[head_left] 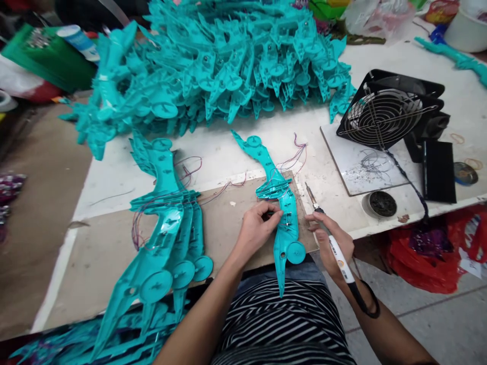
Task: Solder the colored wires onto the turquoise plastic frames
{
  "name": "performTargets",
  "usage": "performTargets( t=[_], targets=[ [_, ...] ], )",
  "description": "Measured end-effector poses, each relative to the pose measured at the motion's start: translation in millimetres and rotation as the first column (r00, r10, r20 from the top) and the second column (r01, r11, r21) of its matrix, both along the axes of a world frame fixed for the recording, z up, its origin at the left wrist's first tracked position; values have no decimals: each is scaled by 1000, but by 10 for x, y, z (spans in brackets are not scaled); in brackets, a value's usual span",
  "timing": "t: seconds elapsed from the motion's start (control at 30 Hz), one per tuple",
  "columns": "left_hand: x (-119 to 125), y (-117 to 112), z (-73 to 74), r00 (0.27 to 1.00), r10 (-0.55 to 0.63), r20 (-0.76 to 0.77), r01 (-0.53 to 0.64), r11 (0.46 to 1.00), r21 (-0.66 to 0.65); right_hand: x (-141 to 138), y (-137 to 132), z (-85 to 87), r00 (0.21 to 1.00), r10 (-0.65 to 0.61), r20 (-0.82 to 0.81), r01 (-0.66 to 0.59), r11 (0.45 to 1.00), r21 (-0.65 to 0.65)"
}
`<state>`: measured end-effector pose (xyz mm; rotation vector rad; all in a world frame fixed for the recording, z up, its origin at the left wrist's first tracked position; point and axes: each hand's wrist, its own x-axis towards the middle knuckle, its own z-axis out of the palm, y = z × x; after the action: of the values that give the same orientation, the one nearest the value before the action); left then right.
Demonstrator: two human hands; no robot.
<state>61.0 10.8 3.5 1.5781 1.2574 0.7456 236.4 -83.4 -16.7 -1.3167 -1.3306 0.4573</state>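
My right hand [332,242] is wrapped round a white-handled soldering iron [337,253], its metal tip pointing up and away over the table. A turquoise plastic part [288,209] lies in front of me, near the table edge, with a round disc at each end. Thumb and fingers of my left hand [257,226] are pinched together at its middle, beside a small slot with metal bits; what they hold is too small to make out. Thin red and blue wires [292,161] come from the part's upper half and trail onto the table.
More turquoise parts [163,223] stand in a row at left, and a large pile [228,66] fills the back. At right are a black fan [380,114], a white board [352,172] with wire scraps, a round tin [381,204] and a black box [439,171]. Red bags [422,263] sit below.
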Motion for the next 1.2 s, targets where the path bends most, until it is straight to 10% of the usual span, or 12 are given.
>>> performTargets(
  t=[0.3, 1.2],
  targets=[
    [31, 13, -15, 998, -20, -55, 24, 997, 72, 81, -46, 267, 992, 55, 112, -71, 987, 146],
    [37, 19, -17, 998, -28, -64, 31, 998, 48, 116, -25, 282, 990, 102, 93, -114, 984, 136]
  ],
)
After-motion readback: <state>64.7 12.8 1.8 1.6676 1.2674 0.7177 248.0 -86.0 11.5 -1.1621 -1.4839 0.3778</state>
